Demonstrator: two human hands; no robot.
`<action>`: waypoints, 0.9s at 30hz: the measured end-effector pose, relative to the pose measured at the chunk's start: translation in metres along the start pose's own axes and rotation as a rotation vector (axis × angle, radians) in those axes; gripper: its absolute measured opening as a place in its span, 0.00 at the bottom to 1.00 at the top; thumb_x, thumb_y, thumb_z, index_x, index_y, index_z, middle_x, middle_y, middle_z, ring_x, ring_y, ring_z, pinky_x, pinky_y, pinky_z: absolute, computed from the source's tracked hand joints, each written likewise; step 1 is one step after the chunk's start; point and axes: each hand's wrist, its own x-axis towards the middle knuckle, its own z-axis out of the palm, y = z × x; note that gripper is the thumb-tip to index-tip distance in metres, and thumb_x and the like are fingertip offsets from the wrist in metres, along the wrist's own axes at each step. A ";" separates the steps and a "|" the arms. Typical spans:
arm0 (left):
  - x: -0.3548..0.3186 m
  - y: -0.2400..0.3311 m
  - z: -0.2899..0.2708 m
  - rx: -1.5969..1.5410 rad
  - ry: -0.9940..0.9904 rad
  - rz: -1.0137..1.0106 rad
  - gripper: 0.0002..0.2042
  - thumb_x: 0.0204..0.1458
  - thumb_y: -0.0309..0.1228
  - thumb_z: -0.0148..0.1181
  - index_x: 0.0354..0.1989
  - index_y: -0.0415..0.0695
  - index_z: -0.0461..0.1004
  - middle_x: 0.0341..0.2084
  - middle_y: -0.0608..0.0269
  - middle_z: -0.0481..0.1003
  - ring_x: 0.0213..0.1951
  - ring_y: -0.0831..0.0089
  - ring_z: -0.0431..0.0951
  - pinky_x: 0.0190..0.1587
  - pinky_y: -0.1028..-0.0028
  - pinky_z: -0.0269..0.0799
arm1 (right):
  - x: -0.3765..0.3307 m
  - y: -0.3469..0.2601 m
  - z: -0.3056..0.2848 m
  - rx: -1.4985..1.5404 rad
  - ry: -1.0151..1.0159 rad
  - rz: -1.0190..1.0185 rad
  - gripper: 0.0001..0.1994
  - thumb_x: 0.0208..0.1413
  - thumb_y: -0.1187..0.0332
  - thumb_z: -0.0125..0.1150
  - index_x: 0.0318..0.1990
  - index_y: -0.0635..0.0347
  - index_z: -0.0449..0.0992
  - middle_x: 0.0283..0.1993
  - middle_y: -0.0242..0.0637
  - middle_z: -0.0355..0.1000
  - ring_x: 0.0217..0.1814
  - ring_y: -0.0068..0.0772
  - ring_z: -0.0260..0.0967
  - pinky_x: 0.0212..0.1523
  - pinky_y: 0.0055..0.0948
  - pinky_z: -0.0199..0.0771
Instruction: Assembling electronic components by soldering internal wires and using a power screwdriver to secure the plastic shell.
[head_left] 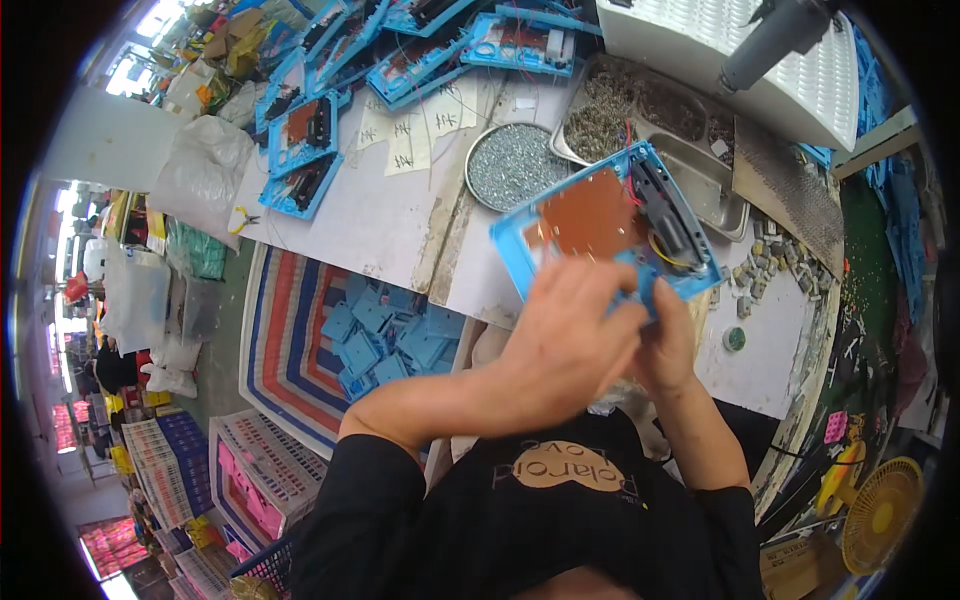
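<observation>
A blue plastic casing (512, 262) is held up tilted over the near edge of the worktable. It carries a brown circuit board (590, 215), a black part (668, 215) along one side, and thin red and yellow wires. My right hand (668, 345) grips the casing's near edge, thumb up beside a small blue piece. My left hand (575, 315) is closed with bent fingers at the board's near edge; what it pinches, if anything, is hidden. Behind the casing stands a round metal tray (515, 165) full of small silvery screws.
Several similar blue casings (415, 70) are piled at the back left. A metal tray of small parts (600, 110) stands behind, near a white foam box (720, 50). Small grey blocks (765, 265) and a green round piece (734, 339) lie right. Blue covers (385, 335) fill a striped-lined bin left.
</observation>
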 end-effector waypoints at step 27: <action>-0.040 -0.035 0.052 -0.282 -0.354 0.134 0.18 0.43 0.28 0.73 0.45 0.45 0.78 0.41 0.63 0.75 0.45 0.61 0.76 0.52 0.60 0.66 | -0.070 -0.079 -0.039 -1.635 0.196 0.263 0.56 0.40 0.47 0.79 0.75 0.57 0.52 0.26 0.47 0.78 0.27 0.49 0.78 0.31 0.38 0.75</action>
